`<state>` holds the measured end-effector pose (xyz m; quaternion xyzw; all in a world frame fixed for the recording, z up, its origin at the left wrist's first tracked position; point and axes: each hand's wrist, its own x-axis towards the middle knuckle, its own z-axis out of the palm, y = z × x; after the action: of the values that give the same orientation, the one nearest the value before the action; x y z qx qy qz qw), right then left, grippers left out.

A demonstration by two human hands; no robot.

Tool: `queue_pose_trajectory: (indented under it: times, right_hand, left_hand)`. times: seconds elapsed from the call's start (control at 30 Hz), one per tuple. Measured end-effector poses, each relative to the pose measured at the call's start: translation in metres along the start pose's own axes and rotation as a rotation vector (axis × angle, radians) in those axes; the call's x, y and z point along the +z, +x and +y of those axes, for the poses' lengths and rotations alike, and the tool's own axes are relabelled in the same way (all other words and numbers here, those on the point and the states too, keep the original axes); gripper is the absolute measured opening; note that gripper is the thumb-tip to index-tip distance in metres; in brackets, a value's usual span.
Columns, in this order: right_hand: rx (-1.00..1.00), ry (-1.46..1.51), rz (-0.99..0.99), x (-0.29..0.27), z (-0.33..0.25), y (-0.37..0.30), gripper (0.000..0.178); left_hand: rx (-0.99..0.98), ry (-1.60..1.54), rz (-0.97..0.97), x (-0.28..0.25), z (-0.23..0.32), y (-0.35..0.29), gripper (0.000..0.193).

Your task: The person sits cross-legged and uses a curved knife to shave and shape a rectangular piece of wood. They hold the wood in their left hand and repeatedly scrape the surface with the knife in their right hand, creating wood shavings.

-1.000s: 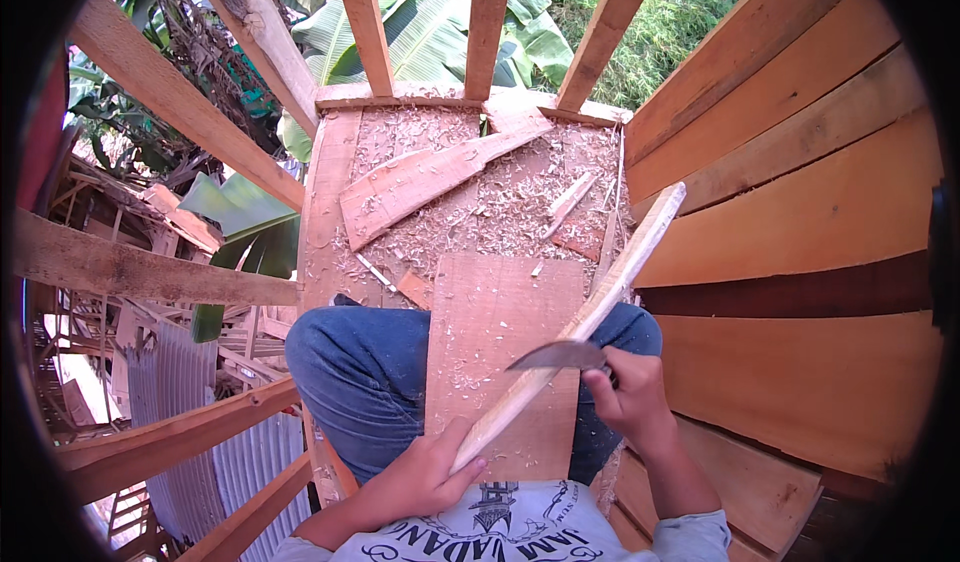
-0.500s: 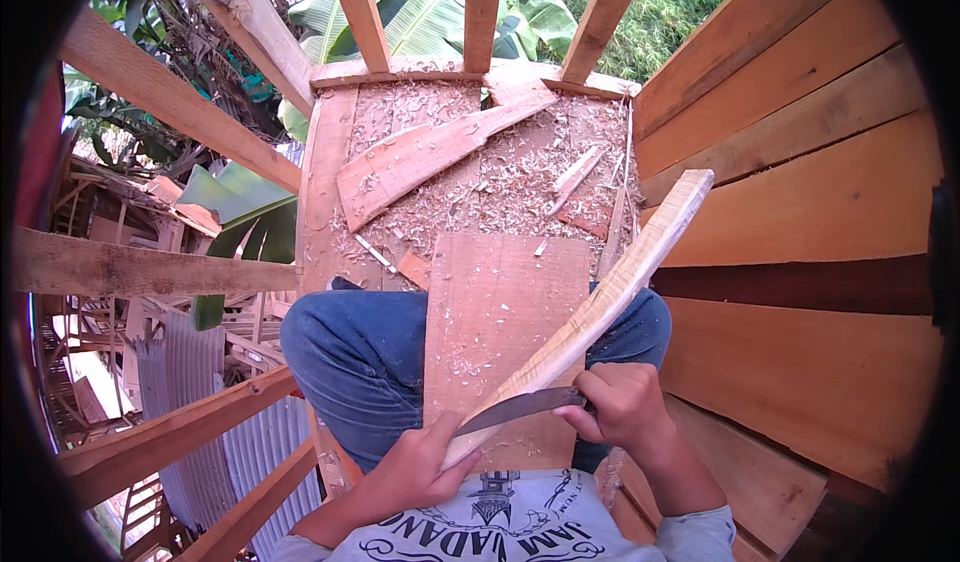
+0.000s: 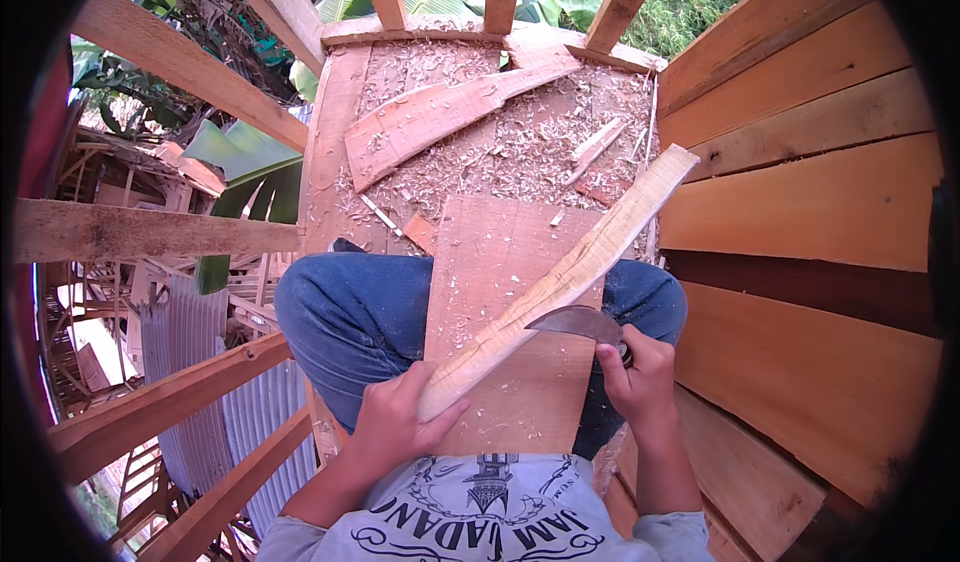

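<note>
A long, slightly curved piece of pale wood (image 3: 575,277) slants from my lap up to the far right. Its near end is gripped by my left hand (image 3: 405,414), fingers wrapped round it. My right hand (image 3: 640,367) is closed on the handle of a knife with a curved, dark blade (image 3: 578,323). The blade's tip lies against the right edge of the wood, around its middle. Beneath both, a flat wooden board (image 3: 500,237) rests across my lap, with a few shavings on it. Most of the knife's handle is hidden in my fingers.
Wood shavings (image 3: 440,187) cover the plank floor ahead. A broad cut wooden piece (image 3: 430,127) and a smaller offcut (image 3: 597,149) lie among them. Slatted rails (image 3: 160,232) stand on the left, a plank wall (image 3: 800,207) on the right.
The knife has moved away from my left hand, up along the wood, and its blade has turned. The wood's far end has shifted slightly left and my left hand slightly left and down.
</note>
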<state>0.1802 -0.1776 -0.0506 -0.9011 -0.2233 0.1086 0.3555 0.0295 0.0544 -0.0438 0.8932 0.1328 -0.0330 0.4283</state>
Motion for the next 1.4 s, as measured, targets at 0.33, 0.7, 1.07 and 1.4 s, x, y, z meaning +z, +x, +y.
queue_pose_trajectory:
  times: [0.33, 0.7, 1.07, 1.4]
  right_hand:
    - [-0.056, -0.100, -0.151, 0.043, -0.013, -0.019, 0.041]
    - [0.031, -0.283, 0.245, 0.020, 0.021, 0.025, 0.047]
    - [-0.144, -0.116, -0.158, 0.039, -0.037, -0.005, 0.045]
    - [0.202, -0.061, 0.320, -0.007, 0.025, 0.034, 0.046]
  left_hand:
    - [-0.068, -0.085, -0.004, 0.014, -0.022, -0.007, 0.037]
    - [-0.119, -0.243, -0.041, 0.008, -0.035, -0.007, 0.033]
    - [-0.097, -0.300, -0.037, 0.008, -0.018, 0.000, 0.037]
    - [-0.208, -0.319, -0.109, 0.005, 0.002, -0.009, 0.038]
